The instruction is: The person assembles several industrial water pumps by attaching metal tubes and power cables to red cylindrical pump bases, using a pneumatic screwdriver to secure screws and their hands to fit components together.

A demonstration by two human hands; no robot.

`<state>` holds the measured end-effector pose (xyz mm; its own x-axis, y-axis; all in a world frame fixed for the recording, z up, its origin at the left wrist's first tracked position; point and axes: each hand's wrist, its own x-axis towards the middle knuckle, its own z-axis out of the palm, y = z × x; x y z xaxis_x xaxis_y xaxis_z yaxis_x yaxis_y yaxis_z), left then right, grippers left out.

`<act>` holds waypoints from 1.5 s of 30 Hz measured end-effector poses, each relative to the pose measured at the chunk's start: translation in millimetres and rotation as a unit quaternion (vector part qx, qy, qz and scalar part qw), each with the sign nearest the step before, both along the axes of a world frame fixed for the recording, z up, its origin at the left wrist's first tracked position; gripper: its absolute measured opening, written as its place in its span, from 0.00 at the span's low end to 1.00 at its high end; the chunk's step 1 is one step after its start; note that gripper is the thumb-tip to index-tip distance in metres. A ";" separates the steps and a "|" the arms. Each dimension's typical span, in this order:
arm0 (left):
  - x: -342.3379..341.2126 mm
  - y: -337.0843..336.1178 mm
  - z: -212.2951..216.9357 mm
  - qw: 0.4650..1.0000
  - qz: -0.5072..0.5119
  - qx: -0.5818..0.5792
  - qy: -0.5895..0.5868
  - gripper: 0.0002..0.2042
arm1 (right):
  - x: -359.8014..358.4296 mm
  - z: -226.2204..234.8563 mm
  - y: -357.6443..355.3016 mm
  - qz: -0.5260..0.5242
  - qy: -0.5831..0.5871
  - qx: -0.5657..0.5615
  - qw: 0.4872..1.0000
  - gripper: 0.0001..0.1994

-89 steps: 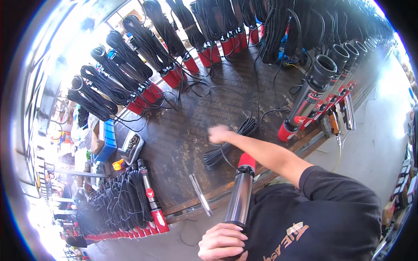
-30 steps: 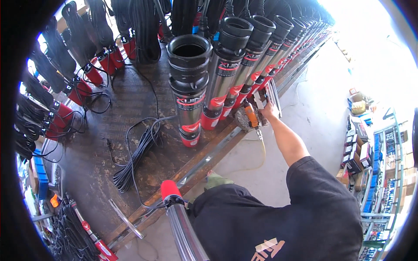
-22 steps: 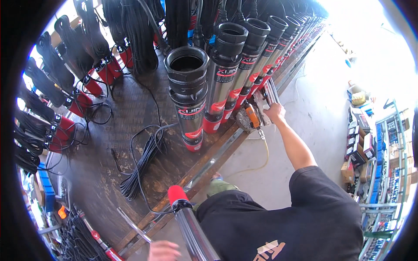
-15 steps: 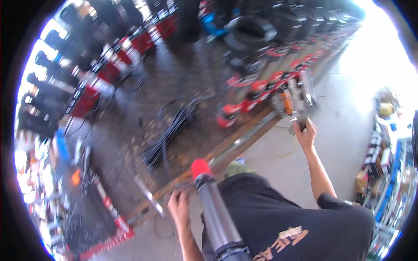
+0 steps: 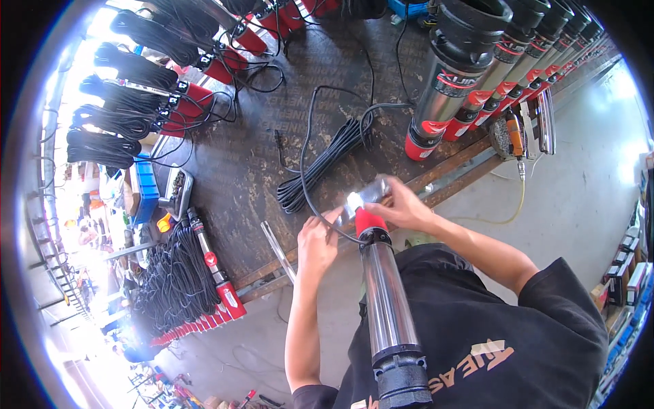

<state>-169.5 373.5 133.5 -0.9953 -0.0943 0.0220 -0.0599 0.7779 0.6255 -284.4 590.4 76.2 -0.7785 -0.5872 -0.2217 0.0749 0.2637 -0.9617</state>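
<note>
A steel pump [image 5: 392,293] with a red end cap [image 5: 368,222] leans upright against my front, its black ribbed end lowest in view. Above the red cap, a shiny metal piece [image 5: 371,195] is smeared by motion, so its exact shape is unclear. My right hand [image 5: 403,206] is closed on its upper right end, thumb beside the red cap. Curled fingers of my left hand [image 5: 317,242] meet its lower left end. From the pump's collar a black cable [image 5: 310,178] loops past the left fingertips onto the dark worktable [image 5: 235,163].
A coiled cable bundle [image 5: 327,163] lies on the table near a metal strip [image 5: 278,251] overhanging the edge. Standing pumps [image 5: 436,102] line the right side beside an orange power tool [image 5: 515,138]. More pumps with coiled cables [image 5: 180,273] occupy the left, near a blue bin [image 5: 144,187].
My right hand has come left from beside the orange tool to the red cap, bringing the metal piece. My left hand has risen toward it. The view has shifted.
</note>
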 end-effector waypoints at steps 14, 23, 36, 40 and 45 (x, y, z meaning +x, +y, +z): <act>46.3 33.1 32.1 0.979 -0.054 0.137 -0.139 0.28 | -10.9 28.4 54.0 0.296 0.089 -0.063 0.949 0.17; 53.9 74.0 27.7 0.999 0.002 -0.002 -0.036 0.30 | 13.1 45.7 63.6 0.335 0.250 0.057 0.907 0.29; 72.8 95.1 -3.5 0.985 0.153 0.079 0.002 0.21 | -49.3 33.2 -36.3 0.613 0.493 -0.041 0.616 0.11; 87.6 93.9 -14.8 0.978 0.173 0.101 0.050 0.31 | -56.2 37.3 -59.4 0.640 0.416 -0.099 0.638 0.41; 92.3 100.3 -35.8 0.857 0.399 0.321 -0.066 0.32 | -28.8 -5.2 -50.7 0.598 0.259 -0.187 0.735 0.51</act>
